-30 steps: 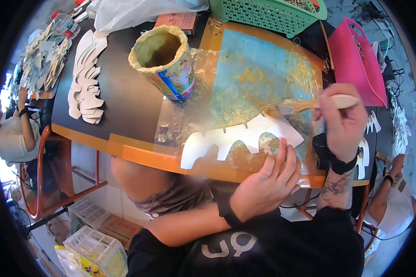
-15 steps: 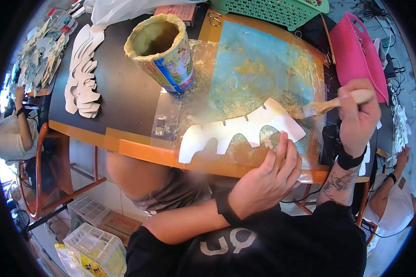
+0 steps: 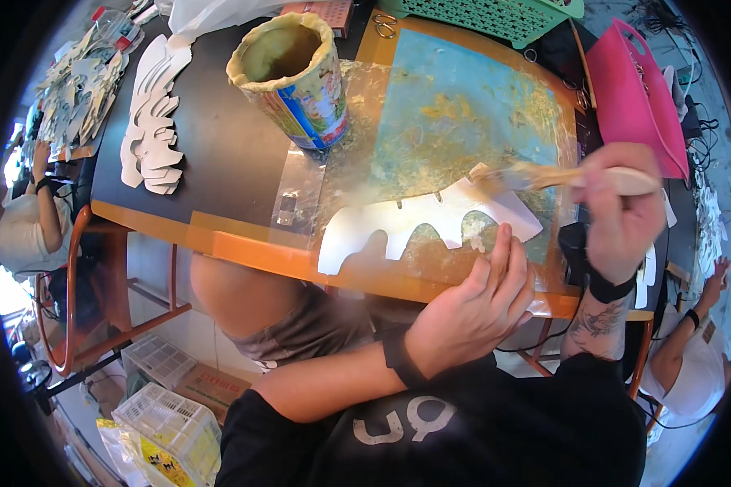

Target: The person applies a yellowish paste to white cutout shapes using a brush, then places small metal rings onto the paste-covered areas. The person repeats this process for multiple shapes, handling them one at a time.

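Note:
A white cut piece (image 3: 426, 213) with scalloped cutouts lies on the clear-covered front of the table. My left hand (image 3: 475, 296) rests at its near right edge, fingers stretched and fingertips pressing on it. In my right hand (image 3: 621, 215), closed around the pale handle, is a flat brush (image 3: 536, 174). Its blurred bristles are at the piece's upper edge, toward the right end. A large tin (image 3: 304, 105) with a blue printed side stands to the left, its rim crusted with yellowish paste. Beyond the piece is a blue sheet (image 3: 455, 105) smeared with the same yellowish stuff.
Overlapping white cut pieces (image 3: 150, 130) lie on the dark tabletop at left. At the back are a green basket (image 3: 495, 20), scissors (image 3: 384, 26) and a pink bin (image 3: 638, 97). Plastic crates (image 3: 166, 430) stand on the floor. Other people (image 3: 32, 231) sit at both sides.
The brush has swung left and slightly up, from the piece's right side onto its upper edge. My left hand stays at the same part of the piece. The whole view has shifted slightly.

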Action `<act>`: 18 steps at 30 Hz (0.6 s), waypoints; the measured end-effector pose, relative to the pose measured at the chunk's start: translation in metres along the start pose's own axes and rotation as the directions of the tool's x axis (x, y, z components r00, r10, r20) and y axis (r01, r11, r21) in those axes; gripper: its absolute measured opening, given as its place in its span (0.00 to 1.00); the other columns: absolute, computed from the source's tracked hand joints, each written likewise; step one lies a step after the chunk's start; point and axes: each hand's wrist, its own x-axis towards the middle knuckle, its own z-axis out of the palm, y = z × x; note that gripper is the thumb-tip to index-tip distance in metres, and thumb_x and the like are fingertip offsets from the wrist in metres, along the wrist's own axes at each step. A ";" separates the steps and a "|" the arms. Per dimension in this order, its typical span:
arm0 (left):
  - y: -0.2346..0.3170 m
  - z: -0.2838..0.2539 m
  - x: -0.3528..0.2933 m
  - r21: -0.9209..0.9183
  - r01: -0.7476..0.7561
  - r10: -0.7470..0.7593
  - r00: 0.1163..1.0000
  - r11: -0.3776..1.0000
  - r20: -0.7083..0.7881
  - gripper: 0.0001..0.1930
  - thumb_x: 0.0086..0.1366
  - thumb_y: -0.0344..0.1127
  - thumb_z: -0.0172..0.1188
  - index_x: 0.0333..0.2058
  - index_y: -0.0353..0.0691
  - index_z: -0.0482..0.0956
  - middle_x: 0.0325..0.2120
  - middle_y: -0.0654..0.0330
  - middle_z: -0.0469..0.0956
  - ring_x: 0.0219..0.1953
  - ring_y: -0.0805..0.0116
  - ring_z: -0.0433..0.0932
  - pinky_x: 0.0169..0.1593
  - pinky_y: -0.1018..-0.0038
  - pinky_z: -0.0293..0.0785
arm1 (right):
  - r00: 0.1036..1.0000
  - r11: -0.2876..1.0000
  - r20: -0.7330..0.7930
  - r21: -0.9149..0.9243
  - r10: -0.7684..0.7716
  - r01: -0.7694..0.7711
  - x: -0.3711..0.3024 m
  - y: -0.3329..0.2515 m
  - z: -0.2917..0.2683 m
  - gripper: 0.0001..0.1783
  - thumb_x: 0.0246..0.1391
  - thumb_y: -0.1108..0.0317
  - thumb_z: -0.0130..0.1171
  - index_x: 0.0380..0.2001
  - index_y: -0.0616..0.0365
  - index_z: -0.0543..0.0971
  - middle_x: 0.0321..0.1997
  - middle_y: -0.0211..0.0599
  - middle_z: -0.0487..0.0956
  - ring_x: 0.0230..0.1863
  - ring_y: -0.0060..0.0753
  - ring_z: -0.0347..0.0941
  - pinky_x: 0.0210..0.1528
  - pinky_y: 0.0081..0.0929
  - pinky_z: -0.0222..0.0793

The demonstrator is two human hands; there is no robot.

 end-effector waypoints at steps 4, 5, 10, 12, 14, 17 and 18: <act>0.002 0.000 0.000 -0.027 0.020 -0.020 1.000 0.999 0.004 0.29 0.73 0.57 0.49 0.55 0.34 0.77 0.58 0.42 0.75 0.69 0.47 0.70 0.58 0.66 0.61 | 0.999 0.982 0.021 -0.188 -0.028 0.032 0.006 0.006 0.005 0.04 0.62 0.77 0.63 0.38 0.62 0.78 0.33 0.29 0.79 0.32 0.16 0.75 0.34 0.16 0.68; 0.002 0.000 0.000 -0.026 0.018 -0.018 1.000 1.000 0.004 0.29 0.73 0.57 0.49 0.55 0.34 0.77 0.58 0.42 0.75 0.68 0.47 0.70 0.58 0.66 0.61 | 0.999 0.978 -0.035 -0.210 -0.023 0.015 0.008 0.008 0.003 0.03 0.63 0.77 0.63 0.38 0.61 0.78 0.33 0.28 0.79 0.32 0.16 0.75 0.35 0.15 0.68; 0.003 0.002 -0.001 -0.040 0.022 -0.021 1.000 0.999 0.005 0.30 0.73 0.57 0.50 0.55 0.33 0.77 0.59 0.41 0.74 0.68 0.46 0.70 0.61 0.64 0.62 | 0.990 0.998 -0.140 0.063 -0.005 0.014 -0.004 0.000 0.000 0.03 0.63 0.77 0.63 0.39 0.62 0.78 0.35 0.30 0.79 0.30 0.14 0.72 0.33 0.14 0.66; 0.003 0.002 -0.001 -0.043 0.022 -0.021 1.000 0.999 0.010 0.30 0.73 0.56 0.50 0.55 0.33 0.77 0.60 0.41 0.74 0.69 0.45 0.70 0.63 0.63 0.62 | 0.998 0.990 -0.027 0.127 -0.063 0.066 -0.009 -0.002 0.003 0.06 0.62 0.75 0.65 0.39 0.63 0.78 0.35 0.31 0.80 0.29 0.16 0.73 0.33 0.16 0.67; 0.003 0.001 0.000 -0.045 0.024 -0.024 1.000 0.999 0.010 0.30 0.73 0.56 0.50 0.55 0.33 0.77 0.59 0.40 0.74 0.69 0.45 0.70 0.64 0.62 0.62 | 0.987 0.988 0.096 0.097 -0.132 0.123 -0.009 -0.003 0.008 0.08 0.59 0.73 0.68 0.38 0.63 0.79 0.34 0.35 0.81 0.30 0.18 0.74 0.33 0.20 0.69; 0.003 0.000 -0.001 -0.042 0.027 -0.026 1.000 0.999 0.011 0.30 0.73 0.55 0.50 0.56 0.32 0.77 0.59 0.40 0.74 0.69 0.44 0.69 0.65 0.61 0.62 | 0.967 0.973 0.213 -0.150 -0.142 0.176 0.001 -0.004 0.009 0.07 0.60 0.74 0.66 0.38 0.64 0.79 0.33 0.35 0.81 0.30 0.19 0.73 0.33 0.21 0.69; 0.003 0.000 -0.002 -0.037 0.026 -0.025 1.000 0.999 0.016 0.30 0.73 0.55 0.50 0.56 0.32 0.77 0.59 0.41 0.74 0.69 0.44 0.69 0.64 0.61 0.62 | 0.994 0.984 0.100 -0.164 -0.051 0.067 0.000 -0.009 0.008 0.06 0.61 0.74 0.65 0.37 0.63 0.79 0.33 0.35 0.80 0.31 0.20 0.74 0.34 0.21 0.70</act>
